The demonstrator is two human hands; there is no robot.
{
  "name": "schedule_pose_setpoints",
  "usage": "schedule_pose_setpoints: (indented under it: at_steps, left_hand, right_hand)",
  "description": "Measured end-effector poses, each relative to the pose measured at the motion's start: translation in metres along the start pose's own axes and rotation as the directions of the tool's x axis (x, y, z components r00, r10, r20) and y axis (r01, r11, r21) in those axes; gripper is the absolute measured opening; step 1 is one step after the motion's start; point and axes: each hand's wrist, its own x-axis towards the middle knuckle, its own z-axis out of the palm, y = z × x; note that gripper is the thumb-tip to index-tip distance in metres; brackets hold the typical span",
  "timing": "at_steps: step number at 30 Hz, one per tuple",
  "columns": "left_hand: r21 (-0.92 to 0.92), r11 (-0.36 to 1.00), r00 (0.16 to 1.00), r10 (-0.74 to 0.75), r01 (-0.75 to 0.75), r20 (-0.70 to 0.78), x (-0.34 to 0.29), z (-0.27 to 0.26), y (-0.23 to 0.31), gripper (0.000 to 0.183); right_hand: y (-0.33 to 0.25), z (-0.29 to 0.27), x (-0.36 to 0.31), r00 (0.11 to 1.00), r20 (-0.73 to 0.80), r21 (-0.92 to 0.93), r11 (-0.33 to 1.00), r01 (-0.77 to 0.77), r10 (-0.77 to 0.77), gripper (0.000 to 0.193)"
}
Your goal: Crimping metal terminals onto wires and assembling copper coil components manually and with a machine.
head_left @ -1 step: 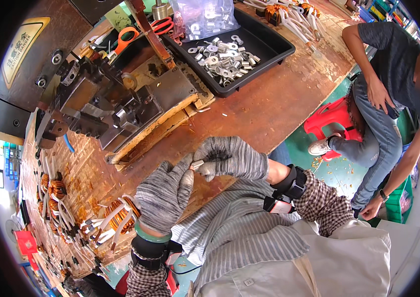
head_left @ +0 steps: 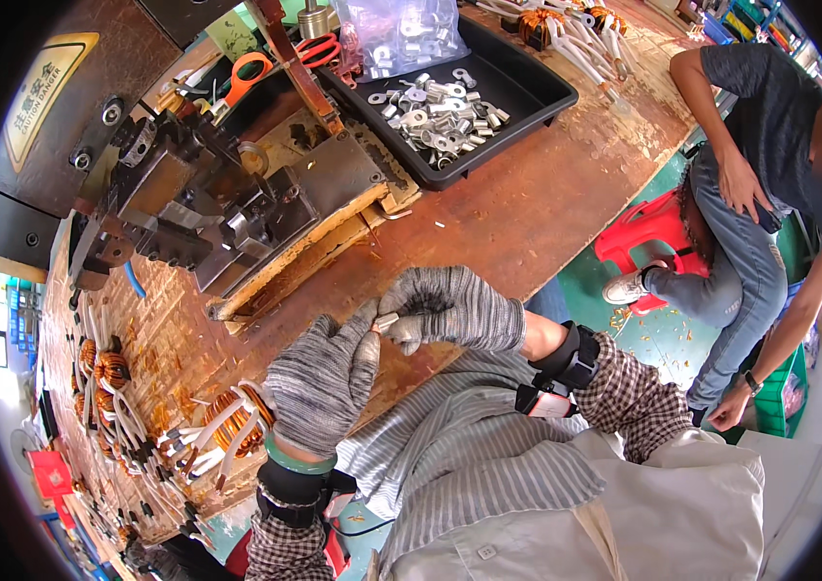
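Unmoved since the earlier frame, left hand (head_left: 319, 382) and right hand (head_left: 455, 310), both gloved, jointly pinch one metal piece (head_left: 387, 321); one tray (head_left: 527, 87), one bag (head_left: 396, 34) lie beyond.

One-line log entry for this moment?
left hand, right hand: pinching silver cable lug | black tray: loose lugs | copper-wound coil: beside left hand

The left glove (head_left: 319, 387) and right glove (head_left: 464, 312) are both streaked grey; the metal piece (head_left: 387, 321) looks silver, though mostly hidden. The sleeves (head_left: 629, 392) are brown-and-white checked, the cloth (head_left: 459, 416) grey-white striped, the tray (head_left: 532, 85) black, the stool (head_left: 632, 237) red.
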Motion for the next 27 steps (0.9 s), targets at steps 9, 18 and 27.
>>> schedule_pose_setpoints:
  at_steps: [9,18,27]
  left_hand:
    - [0.057,0.996,0.987,-0.082,0.075,0.136,0.006,-0.002,0.009,0.026]
    - [-0.171,0.985,0.994,0.006,0.012,0.108,0.0,0.004,0.002,0.028]
    - [0.063,0.883,0.885,0.465,-0.465,0.013,-0.074,-0.026,0.001,0.031]
  right_hand:
    - [0.004,-0.005,-0.002,1.0,0.013,0.028,0.999,-0.024,0.024,0.017]
    - [0.01,-0.005,-0.004,0.995,0.057,-0.444,0.89,0.101,-0.084,0.021]
    - [0.028,0.001,-0.013,0.985,-0.11,-0.432,0.899,0.07,-0.129,0.017]
